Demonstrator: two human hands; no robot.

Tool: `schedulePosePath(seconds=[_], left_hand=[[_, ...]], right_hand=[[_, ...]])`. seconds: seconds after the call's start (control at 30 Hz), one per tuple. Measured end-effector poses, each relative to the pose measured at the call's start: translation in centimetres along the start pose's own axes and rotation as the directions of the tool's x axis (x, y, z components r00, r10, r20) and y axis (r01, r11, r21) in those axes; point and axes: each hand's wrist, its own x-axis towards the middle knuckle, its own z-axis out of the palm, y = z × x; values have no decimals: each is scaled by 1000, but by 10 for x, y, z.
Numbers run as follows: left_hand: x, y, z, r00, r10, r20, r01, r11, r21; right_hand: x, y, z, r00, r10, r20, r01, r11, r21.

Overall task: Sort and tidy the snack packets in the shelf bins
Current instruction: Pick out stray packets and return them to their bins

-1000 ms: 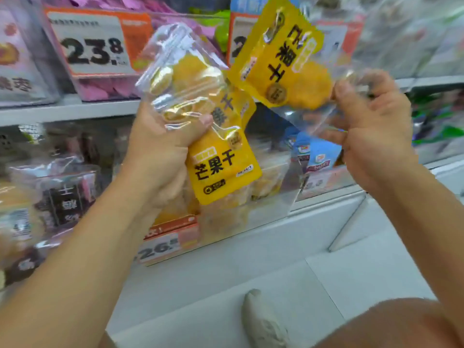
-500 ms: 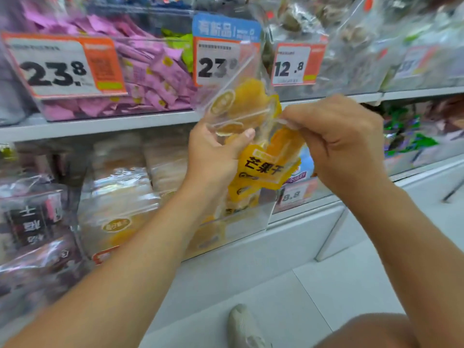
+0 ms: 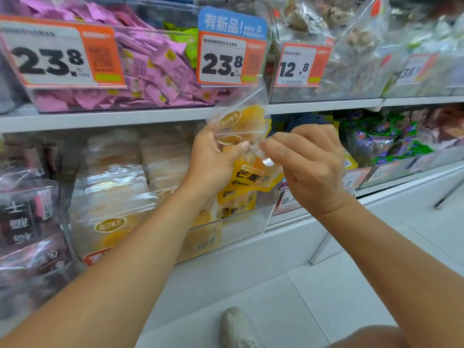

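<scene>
Head view looks down along two bare forearms toward a shop shelf (image 3: 150, 119) lined with clear plastic bins. Both hands meet in front of the lower row. The left hand (image 3: 213, 159) has its grip curled round a small stack of mango packets (image 3: 241, 136), clear at the top with yellow fruit showing through and yellow printed labels lower down; its thumb lies across the front of the stack. The right hand (image 3: 311, 167) pinches the clear edge of a packet between thumb and forefinger, just beside the left thumb, so the two hands nearly touch. The stack stands roughly upright, its top reaching in front of the shelf edge and its lower end hanging just above the mango bin (image 3: 226, 229), which holds more yellow packets of the same kind.

Left of that bin sits a bin of pale packets (image 3: 113, 187), and further left dark packets (image 3: 27, 217) with white lettering. On the upper shelf a bin of purple sachets (image 3: 150, 61) carries a price tag (image 3: 60, 54) reading 23.8; a second price card (image 3: 231, 59) with a blue header also reads 23.8, and a third tag (image 3: 301, 65) reads 12.8. Green and blue packets (image 3: 391, 139) fill the lower bin on the right. A pale shoe (image 3: 236, 327) rests on the white floor (image 3: 351, 285) below.
</scene>
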Motion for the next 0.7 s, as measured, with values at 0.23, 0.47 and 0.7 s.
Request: schedulePosePath(seconds=[0.23, 0.47, 0.7], left_hand=[[-6, 0, -7, 986, -136, 96, 123, 984, 130], [-12, -1, -16, 966, -3, 258, -166, 759, 630], [-10, 17, -34, 942, -163, 292, -56, 784, 619]], right_hand=[[-25, -16, 26, 950, -96, 296, 43, 983, 181], [-15, -9, 17, 639, 54, 767, -405, 872, 276], [-9, -2, 3, 618, 363, 698, -644, 743, 184]])
